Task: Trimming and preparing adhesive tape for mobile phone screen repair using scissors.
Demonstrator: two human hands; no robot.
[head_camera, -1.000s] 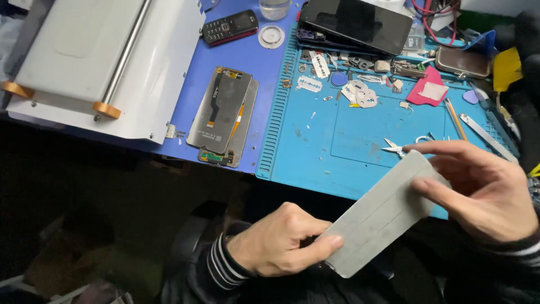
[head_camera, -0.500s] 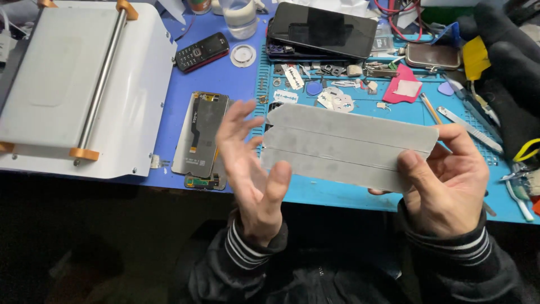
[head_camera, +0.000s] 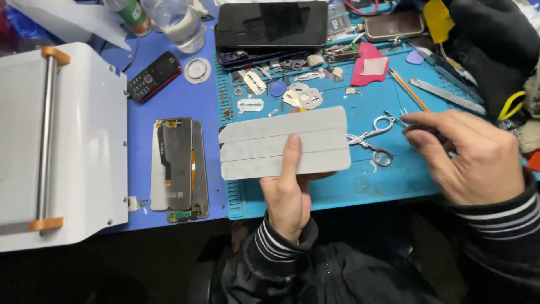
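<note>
While the white roller machine (head_camera: 62,146) sits at the far left of the table (head_camera: 169,101), its bar lying along its length, a dark keypad phone (head_camera: 154,76) and a stripped phone screen assembly (head_camera: 179,166) lie face-down just beside it on the blue surface, seemingly parked out of the work area. Further right, the left hand (head_camera: 288,191) holds up the grey three-panel flat piece (head_camera: 284,143) above the near edge of the teal mat (head_camera: 360,186); the thumb presses across its front and the fingers are hidden behind, so the piece is pinched flat and level, facing the camera as if for a look. Behind it, small metal parts and a razor blade (head_camera: 250,104) lie scattered on the mat, with a large dark phone (head_camera: 271,23) at the back. The small scissors (head_camera: 371,138) rest on the mat, just left of the right hand (head_camera: 469,157), whose fingers curl loosely and pinch a thin dark tool (head_camera: 419,128).
</note>
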